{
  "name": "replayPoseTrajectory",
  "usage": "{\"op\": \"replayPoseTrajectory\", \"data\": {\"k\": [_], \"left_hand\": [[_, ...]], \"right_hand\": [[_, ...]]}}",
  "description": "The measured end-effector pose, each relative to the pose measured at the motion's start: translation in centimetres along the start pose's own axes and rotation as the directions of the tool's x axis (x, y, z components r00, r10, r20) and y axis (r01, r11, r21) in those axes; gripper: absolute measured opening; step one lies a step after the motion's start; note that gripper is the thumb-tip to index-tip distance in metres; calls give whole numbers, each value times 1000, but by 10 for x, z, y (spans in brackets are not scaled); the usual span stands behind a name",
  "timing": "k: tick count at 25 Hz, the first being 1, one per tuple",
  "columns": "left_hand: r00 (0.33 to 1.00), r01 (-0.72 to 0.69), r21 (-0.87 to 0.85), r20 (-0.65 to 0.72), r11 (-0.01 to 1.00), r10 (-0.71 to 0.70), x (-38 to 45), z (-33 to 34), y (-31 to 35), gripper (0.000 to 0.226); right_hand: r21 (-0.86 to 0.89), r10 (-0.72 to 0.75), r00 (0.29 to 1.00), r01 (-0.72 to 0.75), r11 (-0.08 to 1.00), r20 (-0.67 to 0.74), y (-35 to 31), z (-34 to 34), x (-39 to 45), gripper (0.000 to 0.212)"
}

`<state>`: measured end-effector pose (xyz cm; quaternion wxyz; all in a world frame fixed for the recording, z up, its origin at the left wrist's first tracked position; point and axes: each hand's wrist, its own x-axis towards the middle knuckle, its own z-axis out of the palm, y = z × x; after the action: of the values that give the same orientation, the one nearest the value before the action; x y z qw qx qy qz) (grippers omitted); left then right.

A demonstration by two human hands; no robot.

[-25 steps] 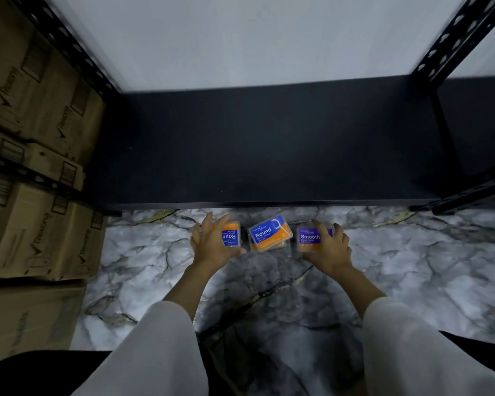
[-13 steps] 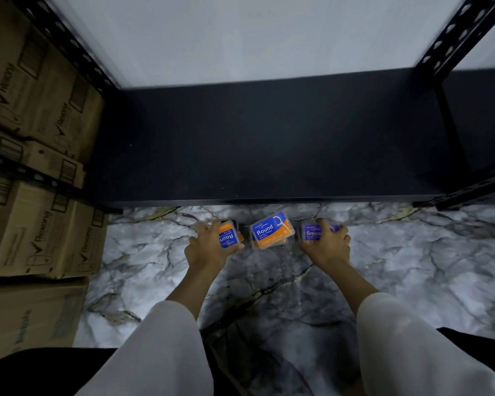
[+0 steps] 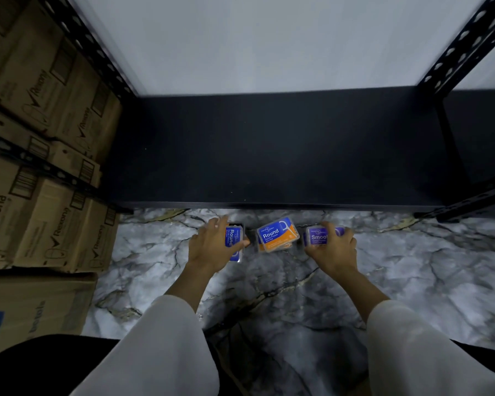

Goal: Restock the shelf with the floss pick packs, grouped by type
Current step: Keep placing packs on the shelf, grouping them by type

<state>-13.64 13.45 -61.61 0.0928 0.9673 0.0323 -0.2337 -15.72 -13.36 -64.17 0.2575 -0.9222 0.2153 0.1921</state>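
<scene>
Marbled floor [image 3: 412, 281] near; black shelf [image 3: 269, 150] far; cartons [image 3: 40, 218] left. Left hand [image 3: 212, 247] gripping a Round pack [image 3: 235, 238], right hand [image 3: 333, 250] a Smooth pack [image 3: 319, 238].

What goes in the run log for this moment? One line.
left hand: grips Round pack | right hand: grips Smooth pack | shelf: no packs

Marble-veined floor [image 3: 412, 281], pale wall [image 3: 255, 38], stacked cardboard boxes [image 3: 40, 181]
</scene>
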Motion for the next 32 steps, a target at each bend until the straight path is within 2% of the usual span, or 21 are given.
{"op": "replayPoseTrajectory", "data": {"k": [3,5,8,15,22,28,32], "left_hand": [[974,-204,-81,87,976,211,4,6,-15,103],[952,-282,-67,105,957,288,5,12,-20,110],[938,-341,-47,51,939,343,3,18,-23,104],[988,-156,-199,-26,967,154,-15,-10,-11,101],[969,-118,-272,-244,955,50,-81,-108,30,102],[859,-282,-369,-509,886,62,-167,-215,78,95],[735,-417,-370,-675,830,68,-220,-276,103,94]], "right_hand": [[-1,-12,1000,12,1000,7,-3,1,0,75],[-1,-19,1000,19,1000,5,-5,1,0,76],[-6,-25,1000,25,1000,2,-4,1,-1,75],[15,-44,998,45,999,-44,-14,-21,-18,77],[131,-122,974,148,980,-193,-55,-106,-82,77],[184,-241,890,331,926,-387,-100,-210,-169,72],[199,-348,769,516,833,-536,-129,-271,-224,71]]}}
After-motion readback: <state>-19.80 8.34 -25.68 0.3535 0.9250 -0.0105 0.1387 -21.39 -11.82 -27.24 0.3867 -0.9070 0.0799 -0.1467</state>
